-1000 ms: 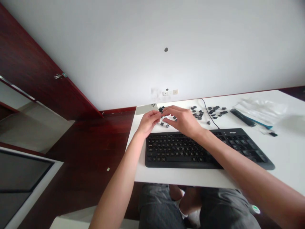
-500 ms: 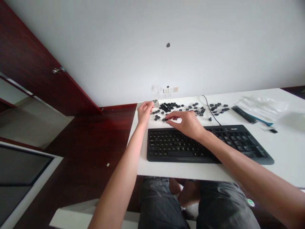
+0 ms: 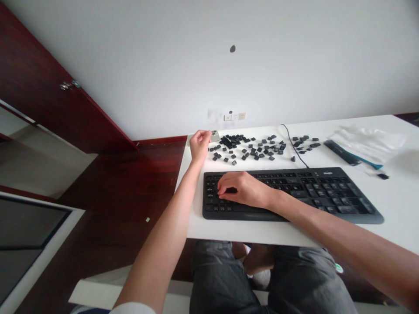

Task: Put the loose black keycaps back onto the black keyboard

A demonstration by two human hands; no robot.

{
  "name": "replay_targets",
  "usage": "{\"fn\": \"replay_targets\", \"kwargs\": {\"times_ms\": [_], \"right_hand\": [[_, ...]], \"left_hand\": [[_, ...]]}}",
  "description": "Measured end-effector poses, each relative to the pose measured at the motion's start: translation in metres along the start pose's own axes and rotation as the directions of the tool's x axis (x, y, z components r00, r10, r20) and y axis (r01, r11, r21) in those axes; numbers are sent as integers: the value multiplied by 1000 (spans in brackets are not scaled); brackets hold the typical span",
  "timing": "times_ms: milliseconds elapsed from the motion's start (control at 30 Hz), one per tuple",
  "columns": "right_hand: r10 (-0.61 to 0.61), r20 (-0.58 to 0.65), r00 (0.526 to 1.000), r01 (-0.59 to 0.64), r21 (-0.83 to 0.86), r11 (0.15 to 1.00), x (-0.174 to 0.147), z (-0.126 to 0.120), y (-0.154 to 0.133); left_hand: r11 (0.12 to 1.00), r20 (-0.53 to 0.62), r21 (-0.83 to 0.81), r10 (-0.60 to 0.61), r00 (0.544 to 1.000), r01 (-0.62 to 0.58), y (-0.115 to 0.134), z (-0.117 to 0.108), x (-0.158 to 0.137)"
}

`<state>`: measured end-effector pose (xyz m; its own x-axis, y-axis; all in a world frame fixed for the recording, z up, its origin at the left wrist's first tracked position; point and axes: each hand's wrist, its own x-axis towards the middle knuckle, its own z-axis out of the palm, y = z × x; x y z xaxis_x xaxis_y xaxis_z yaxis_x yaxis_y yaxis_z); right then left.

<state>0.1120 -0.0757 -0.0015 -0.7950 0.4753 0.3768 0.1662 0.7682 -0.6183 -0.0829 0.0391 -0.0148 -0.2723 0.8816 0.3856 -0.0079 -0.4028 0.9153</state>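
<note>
A black keyboard [image 3: 248, 215] lies along the front of the white table. My right hand [image 3: 244, 188] is over its left part, thumb and fingers closed in a pinch low on the keys. The keycap in that pinch is mostly covered by the fingers. My left hand [image 3: 199, 146] is raised at the table's left edge, its fingers curled together; whatever it may hold is hidden. Just beside it is a phone [image 3: 215, 136] with camera lenses. Behind the keyboard, many loose black keycaps [image 3: 231, 141] are scattered, densest near the left hand.
The keyboard's cable [image 3: 296, 148] runs back between the loose keycaps. To the right are a crumpled clear plastic bag [image 3: 366, 139], a dark strip-shaped item [image 3: 342, 152], a blue tool [image 3: 369, 162] and a small black brush-like piece [image 3: 382, 176]. Wall sockets [image 3: 235, 117] sit behind the table.
My right hand has moved from the loose keycaps towards me, down onto the left part of the keyboard. The left hand stays near the phone with its fingers closed. The view has shifted slightly.
</note>
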Motion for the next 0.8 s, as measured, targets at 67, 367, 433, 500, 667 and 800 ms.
{"fn": "replay_targets", "kwargs": {"times_ms": [67,367,433,500,667,800], "right_hand": [[-5,26,1000,6,-9,1000,0,0,-1],[9,47,999,-9,1,1000,0,-3,-5],[12,35,999,-13,26,1000,0,-2,-3],[10,35,999,-11,31,999,0,-1,-2],[1,59,998,-2,16,1000,0,-1,-3],[-6,67,998,8,-37,999,0,-1,-6]], "left_hand": [[1000,6,-11,0,1000,0,1,0,-2],[1000,-10,3,6,1000,-6,0,-3,1],[1000,-14,-4,-4,1000,4,-1,-4,2],[1000,-23,2,-17,1000,17,-2,-5,2],[1000,-32,-2,-17,999,17,-3,-7,2],[1000,-44,15,-17,999,18,-4,-8,3]]}}
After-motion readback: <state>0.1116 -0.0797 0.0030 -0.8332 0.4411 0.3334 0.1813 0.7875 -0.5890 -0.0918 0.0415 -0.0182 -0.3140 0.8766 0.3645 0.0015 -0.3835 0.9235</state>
